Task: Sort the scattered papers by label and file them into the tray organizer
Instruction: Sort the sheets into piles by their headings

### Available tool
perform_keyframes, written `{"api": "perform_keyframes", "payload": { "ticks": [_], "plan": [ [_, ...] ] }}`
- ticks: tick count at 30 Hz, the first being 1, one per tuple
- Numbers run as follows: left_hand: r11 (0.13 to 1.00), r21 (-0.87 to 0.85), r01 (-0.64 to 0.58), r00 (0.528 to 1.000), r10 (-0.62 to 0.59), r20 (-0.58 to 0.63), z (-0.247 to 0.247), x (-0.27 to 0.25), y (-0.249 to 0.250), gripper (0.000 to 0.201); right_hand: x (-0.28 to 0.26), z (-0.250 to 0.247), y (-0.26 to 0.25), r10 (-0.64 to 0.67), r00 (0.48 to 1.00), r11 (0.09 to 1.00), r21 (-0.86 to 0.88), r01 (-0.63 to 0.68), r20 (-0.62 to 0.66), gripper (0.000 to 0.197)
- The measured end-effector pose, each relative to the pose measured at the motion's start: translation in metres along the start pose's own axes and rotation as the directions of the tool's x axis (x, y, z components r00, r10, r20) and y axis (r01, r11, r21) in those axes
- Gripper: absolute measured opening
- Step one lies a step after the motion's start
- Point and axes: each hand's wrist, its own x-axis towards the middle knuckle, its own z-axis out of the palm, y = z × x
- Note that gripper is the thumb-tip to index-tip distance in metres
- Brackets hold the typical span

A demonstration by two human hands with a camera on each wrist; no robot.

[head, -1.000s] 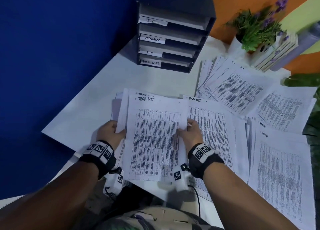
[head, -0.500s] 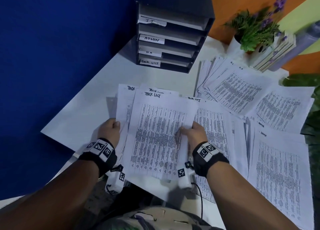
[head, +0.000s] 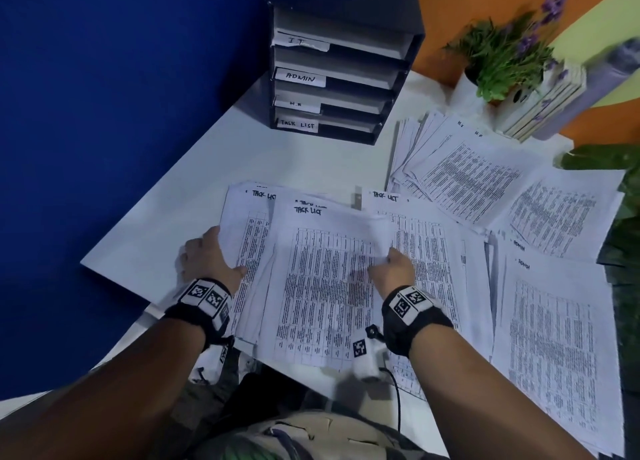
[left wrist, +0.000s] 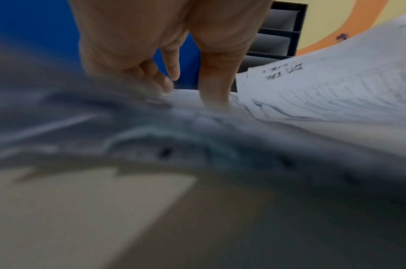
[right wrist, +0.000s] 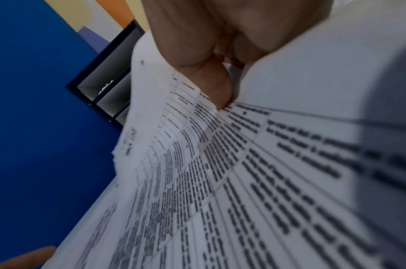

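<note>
A fanned stack of printed sheets headed TASK LIST lies near the table's front edge. My left hand grips its left edge, thumb on top. My right hand pinches the right edge of the top sheet, which curls up at my thumb. One more TASK LIST sheet lies flat under my right hand. The black tray organizer stands at the back, its slots labelled IT, ADMIN, H.R and TASK LIST from top to bottom. It also shows behind my fingers in both wrist views.
A pile marked H.R spreads at the back right, and ADMIN sheets cover the right side. A potted plant and a white slatted box stand beyond them. The white table ends at a blue wall on the left.
The top sheet has slid right and away from me, uncovering more TASK LIST sheets fanned out on the left. Both hands kept their hold on the stack's edges.
</note>
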Motion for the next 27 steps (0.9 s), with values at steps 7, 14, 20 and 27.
{"api": "perform_keyframes", "payload": {
  "ticks": [7,14,20,27],
  "plan": [
    [0.996,-0.085,-0.024,0.998,0.029,0.053,-0.009,0.008,-0.003,0.091,-0.001,0.000,0.006,0.009,0.997,0.997,0.073,-0.015,0.076,0.018],
    [0.978,-0.210,-0.005,0.999,-0.002,-0.033,-0.008,-0.004,-0.004,0.036,-0.006,-0.006,-0.004,0.053,0.984,0.981,0.178,-0.083,0.169,0.041],
    [0.962,-0.271,-0.014,0.988,-0.028,-0.150,-0.011,-0.006,-0.009,0.020,-0.006,0.001,-0.005,0.002,0.985,0.975,0.221,-0.040,0.170,0.031],
    [0.923,-0.374,-0.092,0.946,-0.036,-0.321,-0.026,-0.014,-0.004,0.014,-0.005,0.000,-0.007,0.013,0.985,0.976,0.211,-0.050,0.170,0.015]
  ]
}}
